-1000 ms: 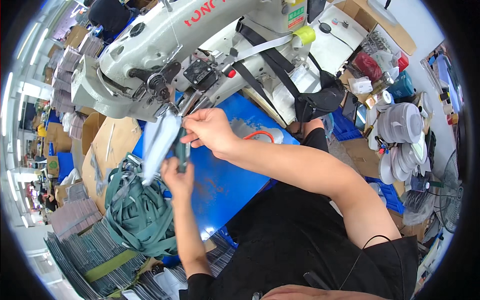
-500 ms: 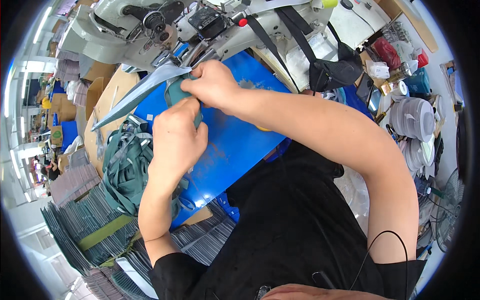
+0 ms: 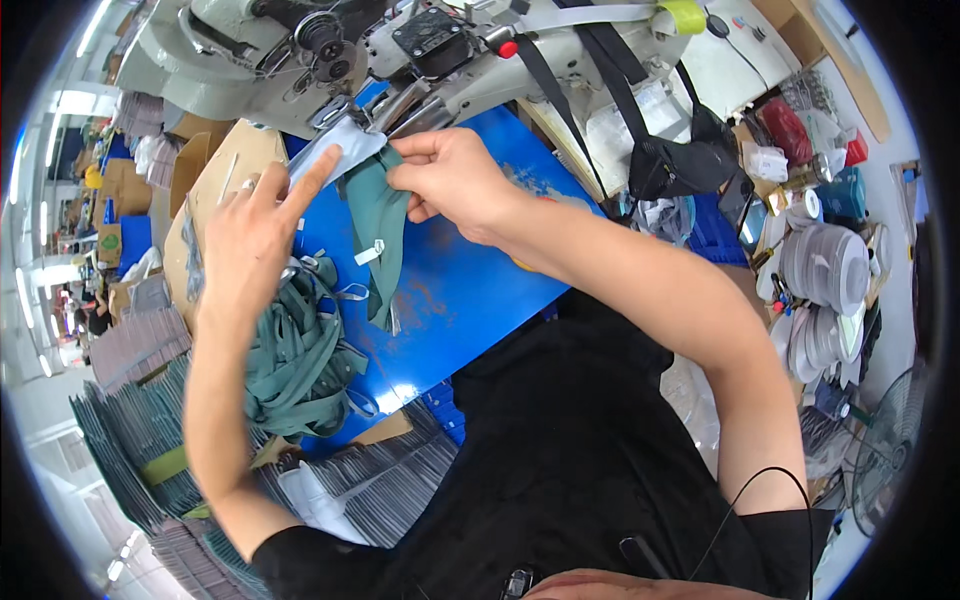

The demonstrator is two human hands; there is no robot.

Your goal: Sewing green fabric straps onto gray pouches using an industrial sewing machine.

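Note:
My right hand point(image 3: 455, 182) pinches the upper edge of a green fabric piece point(image 3: 378, 225), just below the metal parts of a sewing machine point(image 3: 425, 60). The green piece drapes down over the blue table top, and a small white tag point(image 3: 369, 252) shows on it. A pale grey-blue fabric piece point(image 3: 352, 146) lies at the machine's working end, against the green one. My left hand point(image 3: 250, 228) is open at its left, index finger stretched out onto the pale fabric. The stitching spot is hidden by fabric and metal parts.
A tangled heap of green strips point(image 3: 300, 365) lies at the left of the blue table top point(image 3: 455, 315). Below it stand stacks of folded grey-green pieces point(image 3: 400, 485). Black straps with a pouch point(image 3: 675, 165) hang at the right, near white spools point(image 3: 825, 240) and a fan point(image 3: 890, 440).
My left hand has let go of the green fabric and moved left onto the pale piece, its fingers now stretched out. The green piece hangs lower, its tag showing. My right hand still pinches fabric.

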